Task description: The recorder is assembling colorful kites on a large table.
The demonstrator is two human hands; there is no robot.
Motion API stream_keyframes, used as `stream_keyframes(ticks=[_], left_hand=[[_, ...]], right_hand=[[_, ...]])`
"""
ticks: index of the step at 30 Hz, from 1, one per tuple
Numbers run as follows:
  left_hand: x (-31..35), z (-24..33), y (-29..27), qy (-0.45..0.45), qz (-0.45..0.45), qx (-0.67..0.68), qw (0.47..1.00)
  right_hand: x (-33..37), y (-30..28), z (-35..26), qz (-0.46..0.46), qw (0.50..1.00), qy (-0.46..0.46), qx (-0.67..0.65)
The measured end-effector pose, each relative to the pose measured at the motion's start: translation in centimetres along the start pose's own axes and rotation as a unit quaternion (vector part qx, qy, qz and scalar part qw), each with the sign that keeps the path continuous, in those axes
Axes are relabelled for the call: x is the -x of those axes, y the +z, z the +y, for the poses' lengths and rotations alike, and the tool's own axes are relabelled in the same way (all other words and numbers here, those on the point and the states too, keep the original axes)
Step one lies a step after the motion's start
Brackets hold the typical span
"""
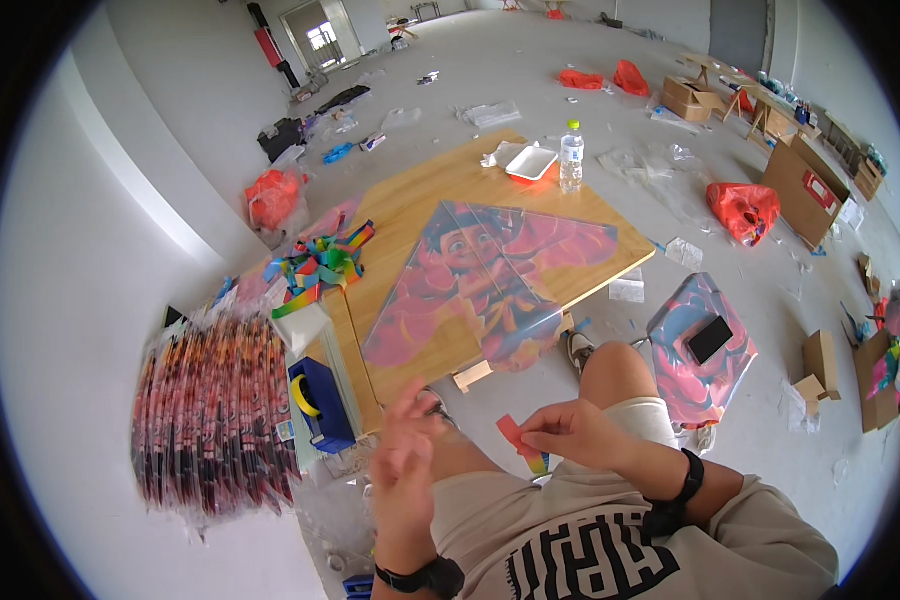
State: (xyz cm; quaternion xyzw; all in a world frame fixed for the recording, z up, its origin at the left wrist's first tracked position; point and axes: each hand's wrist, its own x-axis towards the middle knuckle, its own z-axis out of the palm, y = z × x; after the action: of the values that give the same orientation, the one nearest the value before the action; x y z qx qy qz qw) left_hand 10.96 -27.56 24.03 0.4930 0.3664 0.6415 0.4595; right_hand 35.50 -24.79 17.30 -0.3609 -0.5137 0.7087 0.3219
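My right hand [570, 432] pinches the end of a thin colourful ribbon strip [521, 443], red at the top and striped below, held above my lap. My left hand [407, 455] hovers beside it, blurred, fingers spread, holding nothing. In front of my knees a triangular kite [485, 285] with a cartoon print lies flat on a low wooden board [410, 205]. A heap of rainbow ribbon tails [320, 265] rests on the board's left end.
A blue tape dispenser [322, 405] stands left of my hands, beside a stack of bagged kites [215, 410]. A water bottle [571, 157] and white tray [531, 163] sit at the board's far edge. Another folded kite with a black phone [710, 338] lies right; cardboard boxes and red bags litter the floor.
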Motion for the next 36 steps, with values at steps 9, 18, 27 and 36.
stream_keyframes(ticks=[9, 18, 27, 36], left_hand=[[0.8, -1.8, 2.1, -0.185, -0.062, 0.087, 0.977], [1.1, -3.1, 1.7, -0.187, -0.064, 0.157, 0.968], [0.9, -3.0, 1.8, -0.197, -0.055, 0.16, 0.966], [1.0, -4.0, 1.0, -0.188, -0.049, 0.189, 0.963]], right_hand=[[-0.4, 1.2, -1.7, 0.014, 0.999, -0.035, 0.023], [-0.6, 1.0, -1.0, 0.013, 1.0, -0.008, -0.021], [-0.6, 1.0, -1.3, 0.011, 0.999, 0.002, -0.047], [-0.7, 0.9, -1.0, 0.024, 0.999, 0.013, -0.035]])
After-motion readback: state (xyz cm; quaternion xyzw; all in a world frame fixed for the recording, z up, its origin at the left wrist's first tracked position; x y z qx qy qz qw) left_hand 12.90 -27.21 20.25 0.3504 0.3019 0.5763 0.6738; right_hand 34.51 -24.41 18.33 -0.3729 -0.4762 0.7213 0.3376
